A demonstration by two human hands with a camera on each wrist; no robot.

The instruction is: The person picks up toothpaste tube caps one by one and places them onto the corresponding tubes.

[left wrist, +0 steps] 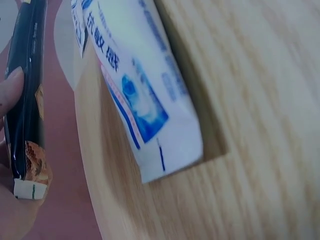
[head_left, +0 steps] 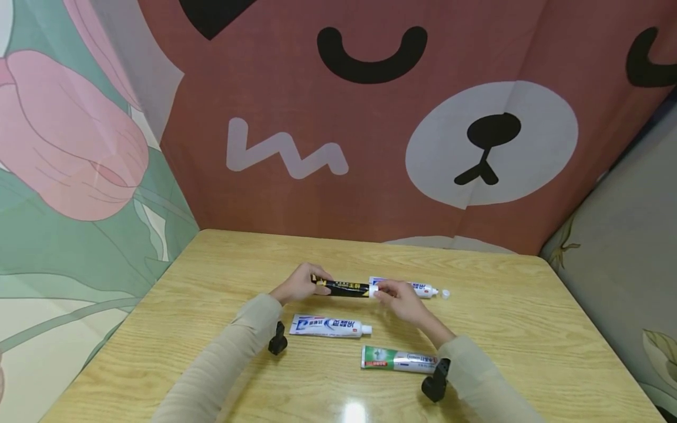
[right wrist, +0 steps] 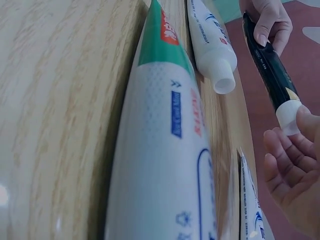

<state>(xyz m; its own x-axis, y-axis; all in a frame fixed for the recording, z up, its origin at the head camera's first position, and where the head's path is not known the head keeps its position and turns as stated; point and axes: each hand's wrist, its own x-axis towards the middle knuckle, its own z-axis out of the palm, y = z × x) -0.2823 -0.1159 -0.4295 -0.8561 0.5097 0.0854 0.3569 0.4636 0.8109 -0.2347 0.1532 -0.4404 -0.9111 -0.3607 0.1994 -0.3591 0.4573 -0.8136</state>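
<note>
My left hand (head_left: pixel 300 285) grips a black toothpaste tube (head_left: pixel 346 288) near its flat end, with the thumb along its side. At the tube's other end, my right hand (head_left: pixel 404 302) pinches the white cap (right wrist: pixel 288 116) between thumb and fingers. The tube is held level above the table; whether the cap is loose cannot be told. Just behind it lies a white and blue toothpaste tube (head_left: pixel 425 289), partly hidden by the black tube and right hand. A second white and blue tube (head_left: pixel 328 326), capped, lies in front of the hands.
A green and white toothpaste tube (head_left: pixel 396 359) lies nearest the front, its right end hidden by the right wrist's black camera (head_left: pixel 436 385). A small white cap (head_left: pixel 446 294) sits at the rear tube's tip. The wooden table (head_left: pixel 174 329) meets a printed curtain (head_left: pixel 296 211) behind.
</note>
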